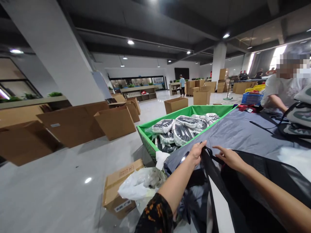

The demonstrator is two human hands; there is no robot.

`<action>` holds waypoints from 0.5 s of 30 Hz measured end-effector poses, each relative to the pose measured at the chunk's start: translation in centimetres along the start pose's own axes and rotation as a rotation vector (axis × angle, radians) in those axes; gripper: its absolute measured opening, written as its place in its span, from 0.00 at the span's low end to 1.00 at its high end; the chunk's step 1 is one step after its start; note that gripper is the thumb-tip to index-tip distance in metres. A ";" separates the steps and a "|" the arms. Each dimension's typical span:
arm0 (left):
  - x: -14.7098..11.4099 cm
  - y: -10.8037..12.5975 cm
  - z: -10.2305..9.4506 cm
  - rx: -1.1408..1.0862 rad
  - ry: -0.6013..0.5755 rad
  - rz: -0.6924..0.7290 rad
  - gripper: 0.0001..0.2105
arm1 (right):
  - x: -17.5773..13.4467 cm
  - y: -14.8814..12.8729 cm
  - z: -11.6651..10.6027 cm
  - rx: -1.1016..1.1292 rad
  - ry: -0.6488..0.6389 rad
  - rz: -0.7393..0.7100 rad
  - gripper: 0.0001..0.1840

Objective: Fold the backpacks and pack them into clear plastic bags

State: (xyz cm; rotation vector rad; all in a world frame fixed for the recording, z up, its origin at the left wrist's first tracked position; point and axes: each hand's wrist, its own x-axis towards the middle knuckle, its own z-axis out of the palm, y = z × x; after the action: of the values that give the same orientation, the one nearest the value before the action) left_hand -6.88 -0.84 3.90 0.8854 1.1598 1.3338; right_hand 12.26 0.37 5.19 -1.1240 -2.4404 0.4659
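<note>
A large black bag (243, 194) with a white panel lies in front of me on the grey-cloth-covered table (233, 129). My left hand (196, 154) pinches the far end of its edge, thumb and fingers closed around the black material. Close by on the right, my right hand (230, 159) has its index finger stretched toward the left hand; the other fingers are curled on the bag's black edging, their tips partly hidden. Between the two hands runs a short dark strip of the bag. Beyond them, a green bin (149, 124) holds several plastic-wrapped black-and-white bags (182, 133).
A closed carton (113, 191) and white plastic bags (143, 183) lie on the floor at the table's left. Several open cartons (115, 121) stand farther left. At right, a co-worker (279, 94) reaches toward stacked bags (298, 119), near a blue crate (251, 98).
</note>
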 end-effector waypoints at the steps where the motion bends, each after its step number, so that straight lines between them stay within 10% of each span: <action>1: -0.4 1.1 0.0 -0.012 -0.052 0.035 0.26 | 0.7 -0.3 -0.4 0.032 -0.007 -0.017 0.16; 9: -4.3 3.1 1.4 0.026 -0.174 0.232 0.33 | 1.5 -1.6 -4.4 -0.083 0.113 0.041 0.12; 15: -1.1 3.5 4.0 0.088 -0.152 0.337 0.33 | -7.7 -1.7 -4.4 -0.193 0.050 0.103 0.09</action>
State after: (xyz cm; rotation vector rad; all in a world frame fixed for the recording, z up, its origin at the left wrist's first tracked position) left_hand -3.81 -1.10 8.37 1.2662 0.9854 1.4627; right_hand 17.84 -6.08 7.99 -1.3284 -2.4326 0.2332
